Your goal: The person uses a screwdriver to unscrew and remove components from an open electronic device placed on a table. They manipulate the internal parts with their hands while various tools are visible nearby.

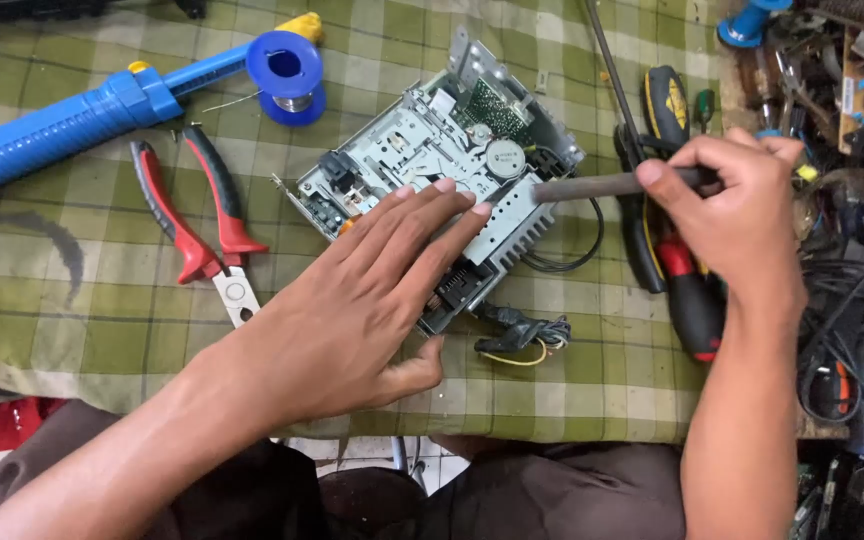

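Note:
An opened metal electronic chassis (422,150), with a green circuit board and a round motor part on top, lies tilted on a green checked cloth (72,320). My left hand (352,300) rests flat on its near half, fingers spread and pressing down. My right hand (727,205) grips a dark rod-like tool (592,186) whose tip touches the chassis's right side. A bundle of black and yellow wires (522,335) trails from the chassis's near corner.
Red-and-black pliers (197,225) lie left of the chassis. A blue desoldering pump (62,120) and a blue solder spool (287,75) sit at the upper left. Screwdrivers (677,285) lie under my right hand. Cluttered parts and cables (852,250) fill the right edge.

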